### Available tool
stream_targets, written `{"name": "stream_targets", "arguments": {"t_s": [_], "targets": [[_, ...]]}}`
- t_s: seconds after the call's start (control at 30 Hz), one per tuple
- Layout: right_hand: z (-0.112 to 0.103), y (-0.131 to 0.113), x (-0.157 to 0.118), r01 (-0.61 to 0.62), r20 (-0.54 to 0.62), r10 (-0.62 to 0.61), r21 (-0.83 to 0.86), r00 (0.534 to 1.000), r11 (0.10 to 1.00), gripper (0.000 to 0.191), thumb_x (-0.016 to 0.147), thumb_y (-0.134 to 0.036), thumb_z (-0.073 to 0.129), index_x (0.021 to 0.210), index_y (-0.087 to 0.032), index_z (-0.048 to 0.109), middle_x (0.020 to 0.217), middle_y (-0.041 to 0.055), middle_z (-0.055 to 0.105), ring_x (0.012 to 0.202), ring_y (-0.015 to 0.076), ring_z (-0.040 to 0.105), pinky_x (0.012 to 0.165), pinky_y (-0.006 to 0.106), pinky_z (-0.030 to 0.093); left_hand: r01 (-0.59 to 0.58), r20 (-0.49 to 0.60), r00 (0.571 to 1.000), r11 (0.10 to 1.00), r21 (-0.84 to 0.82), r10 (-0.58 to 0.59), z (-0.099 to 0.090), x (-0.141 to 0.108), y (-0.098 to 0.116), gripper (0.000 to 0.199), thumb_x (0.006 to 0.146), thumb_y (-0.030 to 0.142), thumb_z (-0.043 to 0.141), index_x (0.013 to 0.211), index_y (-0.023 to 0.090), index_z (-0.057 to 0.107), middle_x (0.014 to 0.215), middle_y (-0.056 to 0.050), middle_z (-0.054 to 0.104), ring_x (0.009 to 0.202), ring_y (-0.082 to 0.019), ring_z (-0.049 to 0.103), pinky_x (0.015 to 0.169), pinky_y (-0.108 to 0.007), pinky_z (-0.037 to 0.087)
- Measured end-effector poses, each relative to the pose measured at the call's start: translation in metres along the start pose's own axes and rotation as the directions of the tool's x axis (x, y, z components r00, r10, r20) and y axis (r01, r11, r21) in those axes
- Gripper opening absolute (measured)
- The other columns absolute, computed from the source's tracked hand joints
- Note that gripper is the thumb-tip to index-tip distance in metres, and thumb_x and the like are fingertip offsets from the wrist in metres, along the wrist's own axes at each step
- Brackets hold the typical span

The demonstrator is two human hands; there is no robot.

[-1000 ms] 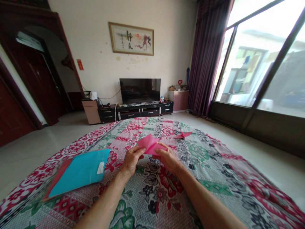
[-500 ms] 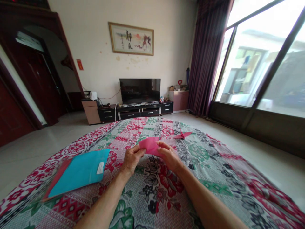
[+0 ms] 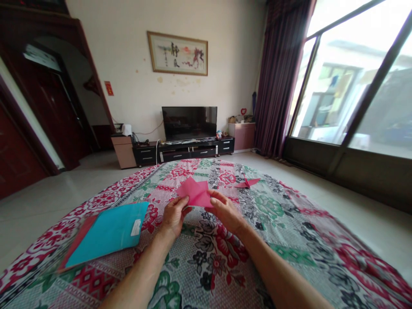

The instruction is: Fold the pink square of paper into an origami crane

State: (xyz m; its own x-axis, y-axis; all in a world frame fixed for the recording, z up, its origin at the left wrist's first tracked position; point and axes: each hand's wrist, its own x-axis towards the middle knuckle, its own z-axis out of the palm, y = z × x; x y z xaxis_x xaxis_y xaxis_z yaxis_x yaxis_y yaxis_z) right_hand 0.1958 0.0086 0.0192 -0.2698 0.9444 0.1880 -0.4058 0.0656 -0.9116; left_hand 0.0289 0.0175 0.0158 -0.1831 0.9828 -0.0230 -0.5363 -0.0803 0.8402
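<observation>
The left hand (image 3: 174, 216) and right hand (image 3: 226, 213) pinch opposite sides of the pink paper (image 3: 197, 194) above the cloth (image 3: 206, 253), thumbs toward the wearer, apparently to keep its folds spread and steady.

Your one camera sits on your head. It looks forward and down, near your left hand (image 3: 174, 216) and right hand (image 3: 228, 213), over the cloth (image 3: 206, 262), and far across to the TV (image 3: 189, 123).

A switched-off television (image 3: 189, 123) stands on a black cabinet (image 3: 180, 152) beneath a gold-framed picture (image 3: 178, 53), with purple curtains (image 3: 276, 81) beside the window (image 3: 341, 86).
</observation>
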Motion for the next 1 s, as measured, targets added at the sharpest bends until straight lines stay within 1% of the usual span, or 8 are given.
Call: {"name": "stream_targets", "arguments": {"t_s": [0.13, 0.2, 0.3, 0.4, 0.47, 0.67, 0.83, 1.0], "targets": [[0.003, 0.002, -0.002, 0.031, 0.041, -0.027, -0.087, 0.999, 0.996, 0.051, 0.063, -0.036, 0.073, 0.109, -0.026, 0.054, 0.114, 0.0051, 0.058, 0.098, 0.0210, 0.057, 0.082, 0.037, 0.046, 0.006, -0.059, 0.998, 0.994, -0.109, -0.013, -0.001, 0.003, 0.002, 0.022, 0.052, 0.017, 0.076, 0.068, 0.012, 0.062, 0.064, 0.001, 0.061, 0.053, -0.008, 0.055, 0.048, -0.019, 0.049], [0.006, 0.004, -0.001, 0.059, 0.055, -0.051, -0.142, 0.997, 0.988, 0.051, 0.061, -0.035, 0.075, 0.107, -0.026, 0.056, 0.114, 0.0046, 0.058, 0.103, 0.0227, 0.055, 0.083, 0.036, 0.045, 0.006, -0.064, 0.998, 0.991, -0.135, -0.015, -0.001, 0.004, 0.001, 0.020, 0.055, 0.016, 0.075, 0.069, 0.012, 0.062, 0.063, 0.000, 0.061, 0.052, -0.008, 0.056, 0.047, -0.019, 0.049], [0.009, 0.009, 0.002, 0.094, 0.034, -0.089, -0.185, 0.995, 0.978, 0.040, 0.065, -0.037, 0.071, 0.101, -0.025, 0.060, 0.102, 0.0024, 0.063, 0.093, 0.0197, 0.057, 0.076, 0.032, 0.046, 0.028, -0.042, 0.998, 0.988, -0.155, -0.035, -0.001, 0.004, -0.001, 0.016, 0.059, 0.014, 0.072, 0.071, 0.012, 0.061, 0.064, 0.000, 0.062, 0.051, -0.008, 0.057, 0.046, -0.019, 0.050], [0.008, 0.014, 0.007, 0.114, -0.038, -0.123, -0.187, 0.992, 0.976, 0.028, 0.069, -0.040, 0.066, 0.092, -0.022, 0.064, 0.089, 0.0006, 0.064, 0.076, 0.0142, 0.057, 0.070, 0.028, 0.047, 0.067, -0.018, 0.997, 0.983, -0.170, -0.071, 0.000, 0.001, -0.001, 0.013, 0.063, 0.012, 0.069, 0.072, 0.013, 0.061, 0.063, 0.000, 0.062, 0.050, -0.009, 0.057, 0.044, -0.019, 0.050], [0.007, 0.016, 0.010, 0.136, -0.074, -0.151, -0.180, 0.986, 0.974, 0.027, 0.069, -0.039, 0.066, 0.088, -0.021, 0.066, 0.084, 0.0000, 0.064, 0.072, 0.0128, 0.056, 0.068, 0.028, 0.047, 0.091, -0.005, 0.996, 0.979, -0.183, -0.094, 0.001, 0.000, 0.000, 0.011, 0.064, 0.011, 0.068, 0.073, 0.013, 0.060, 0.062, -0.001, 0.062, 0.050, -0.010, 0.058, 0.044, -0.020, 0.050], [0.007, 0.015, 0.011, 0.165, -0.118, -0.183, -0.146, 0.976, 0.975, 0.028, 0.066, -0.035, 0.069, 0.090, -0.021, 0.065, 0.079, -0.0005, 0.064, 0.068, 0.0118, 0.056, 0.065, 0.027, 0.048, 0.129, 0.058, 0.991, 0.974, -0.186, -0.121, 0.001, -0.002, 0.000, 0.011, 0.066, 0.010, 0.067, 0.075, 0.012, 0.061, 0.066, -0.002, 0.064, 0.052, -0.009, 0.058, 0.046, -0.020, 0.051], [0.010, 0.011, 0.009, 0.169, -0.168, -0.187, -0.115, 0.968, 0.979, 0.033, 0.066, -0.033, 0.068, 0.096, -0.023, 0.060, 0.082, -0.0005, 0.063, 0.069, 0.0120, 0.057, 0.063, 0.026, 0.048, 0.123, 0.124, 0.986, 0.985, -0.123, -0.108, 0.001, -0.003, -0.003, 0.019, 0.060, 0.016, 0.074, 0.074, 0.012, 0.062, 0.068, -0.001, 0.064, 0.057, -0.009, 0.058, 0.051, -0.021, 0.052], [0.009, 0.009, 0.009, 0.172, -0.174, -0.207, -0.195, 0.963, 0.966, 0.031, 0.071, -0.036, 0.061, 0.098, -0.022, 0.059, 0.081, 0.0009, 0.062, 0.069, 0.0128, 0.057, 0.063, 0.026, 0.048, 0.097, 0.152, 0.985, 0.993, -0.062, -0.087, 0.002, -0.006, -0.003, 0.022, 0.054, 0.021, 0.078, 0.068, 0.013, 0.062, 0.067, 0.000, 0.063, 0.061, -0.010, 0.058, 0.056, -0.023, 0.051]]}}
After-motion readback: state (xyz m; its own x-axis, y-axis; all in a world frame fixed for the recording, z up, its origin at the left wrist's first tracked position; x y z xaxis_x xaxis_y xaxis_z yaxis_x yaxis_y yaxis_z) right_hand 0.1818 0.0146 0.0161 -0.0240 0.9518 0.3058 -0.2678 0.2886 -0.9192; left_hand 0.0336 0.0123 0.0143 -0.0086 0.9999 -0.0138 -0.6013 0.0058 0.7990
